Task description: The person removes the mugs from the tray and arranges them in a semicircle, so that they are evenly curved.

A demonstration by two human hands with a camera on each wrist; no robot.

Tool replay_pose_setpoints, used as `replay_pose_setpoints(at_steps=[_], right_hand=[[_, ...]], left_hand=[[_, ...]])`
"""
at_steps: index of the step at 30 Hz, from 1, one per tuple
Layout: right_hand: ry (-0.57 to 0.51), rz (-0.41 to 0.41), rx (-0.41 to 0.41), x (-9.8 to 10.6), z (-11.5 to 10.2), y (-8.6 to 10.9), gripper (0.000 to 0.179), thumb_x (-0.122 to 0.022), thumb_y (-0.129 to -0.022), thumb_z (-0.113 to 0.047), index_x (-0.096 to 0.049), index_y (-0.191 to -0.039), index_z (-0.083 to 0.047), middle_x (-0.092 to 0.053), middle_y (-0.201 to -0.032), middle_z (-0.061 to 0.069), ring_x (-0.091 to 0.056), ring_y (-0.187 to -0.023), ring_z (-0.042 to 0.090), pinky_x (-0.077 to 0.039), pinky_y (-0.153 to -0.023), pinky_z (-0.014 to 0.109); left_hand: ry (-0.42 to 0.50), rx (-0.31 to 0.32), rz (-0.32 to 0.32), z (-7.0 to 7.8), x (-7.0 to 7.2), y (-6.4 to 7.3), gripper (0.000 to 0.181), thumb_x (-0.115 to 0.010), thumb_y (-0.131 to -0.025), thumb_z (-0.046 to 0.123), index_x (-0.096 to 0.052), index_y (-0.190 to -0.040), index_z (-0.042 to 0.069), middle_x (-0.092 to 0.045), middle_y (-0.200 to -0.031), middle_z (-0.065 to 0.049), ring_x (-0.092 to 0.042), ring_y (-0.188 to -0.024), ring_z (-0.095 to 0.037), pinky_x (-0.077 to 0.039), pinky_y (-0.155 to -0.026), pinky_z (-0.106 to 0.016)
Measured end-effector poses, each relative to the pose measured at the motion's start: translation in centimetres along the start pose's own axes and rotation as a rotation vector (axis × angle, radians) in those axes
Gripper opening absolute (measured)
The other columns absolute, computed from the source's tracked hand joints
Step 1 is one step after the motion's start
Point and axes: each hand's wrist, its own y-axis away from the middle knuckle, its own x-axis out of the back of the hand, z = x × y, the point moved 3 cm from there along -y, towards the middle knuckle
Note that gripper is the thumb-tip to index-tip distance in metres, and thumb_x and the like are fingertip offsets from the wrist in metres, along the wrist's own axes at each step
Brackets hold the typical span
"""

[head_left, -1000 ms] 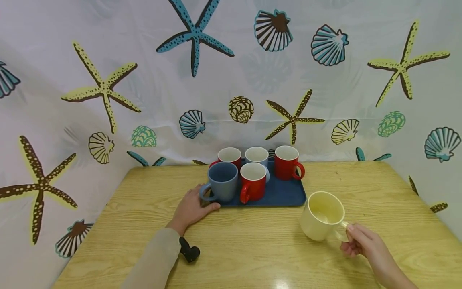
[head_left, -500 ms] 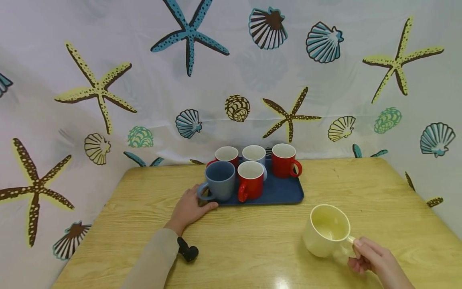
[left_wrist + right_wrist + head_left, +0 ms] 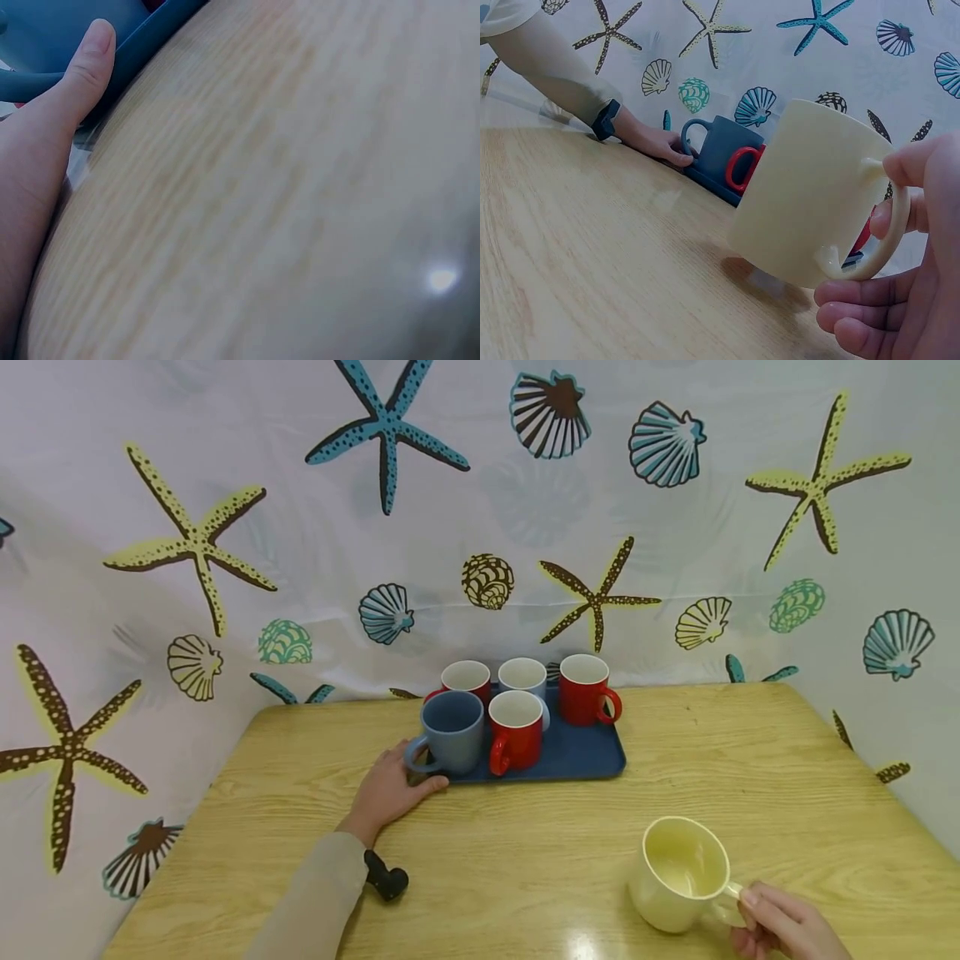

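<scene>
My right hand (image 3: 787, 922) pinches the handle of a pale yellow mug (image 3: 806, 191), thumb on top and fingers curled round it. That mug looks a little above the table, its shadow beneath it in the right wrist view. At the left end of a dark blue tray (image 3: 585, 760), my left hand (image 3: 386, 793) grips the corner; its thumb lies along the front rim in the left wrist view, while the other fingers are partly hidden. Close to that hand, a blue mug (image 3: 453, 739) stands on the tray with its handle to the left. Beside it is a red mug (image 3: 516, 735).
Behind these on the tray stand another red mug (image 3: 467, 673), a light blue mug (image 3: 522, 675) and a red mug with a white inside (image 3: 583, 693). The wooden table (image 3: 525, 860) ends at a white curtain (image 3: 450, 543) printed with starfish and shells.
My right hand has drawn the pale yellow mug away from the tray, toward the table's near side. My left hand stays at the tray's corner. The head view has shifted slightly.
</scene>
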Motion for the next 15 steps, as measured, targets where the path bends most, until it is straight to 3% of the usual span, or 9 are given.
replay_pose_setpoints(at_steps=[4, 7, 11, 15], right_hand=[[-0.096, -0.044, -0.022, -0.2, 0.7, 0.5, 0.041, -0.042, -0.099, -0.035, -0.045, -0.074, -0.003, -0.050, -0.067, 0.006, -0.044, -0.054, 0.011, -0.042, -0.050, 0.024], [-0.112, -0.028, -0.028, -0.4, 1.1, 0.8, 0.041, -0.044, -0.098, -0.037, -0.045, -0.072, -0.005, -0.045, -0.063, 0.001, -0.036, -0.051, 0.009, -0.038, -0.049, 0.022], [-0.079, 0.005, 0.004, -0.5, 1.5, 0.9, 0.038, -0.042, -0.099, -0.032, -0.046, -0.071, -0.007, -0.041, -0.062, -0.003, -0.040, -0.051, 0.006, -0.045, -0.054, 0.020], [-0.140, -0.052, 0.058, -0.9, 1.7, 0.8, 0.037, -0.040, -0.101, -0.028, -0.044, -0.071, -0.006, -0.037, -0.061, -0.007, -0.040, -0.051, 0.004, -0.038, -0.048, 0.019]], left_hand=[[-0.016, 0.003, -0.007, 0.0, 0.1, -0.1, 0.089, -0.053, -0.073, 0.076, -0.051, -0.134, 0.012, -0.046, -0.137, -0.014, -0.033, -0.131, -0.037, -0.025, -0.106, -0.053], [-0.021, 0.010, -0.014, 0.0, 0.1, -0.1, 0.088, -0.054, -0.073, 0.075, -0.050, -0.135, 0.011, -0.045, -0.138, -0.015, -0.032, -0.132, -0.037, -0.024, -0.106, -0.053], [-0.014, 0.013, -0.011, 0.1, 0.2, 0.0, 0.085, -0.057, -0.074, 0.071, -0.051, -0.134, 0.011, -0.045, -0.137, -0.015, -0.033, -0.131, -0.037, -0.025, -0.105, -0.054], [-0.015, 0.014, -0.006, 0.0, 0.2, 0.0, 0.085, -0.057, -0.074, 0.071, -0.051, -0.134, 0.011, -0.046, -0.137, -0.015, -0.034, -0.130, -0.038, -0.028, -0.103, -0.055]])
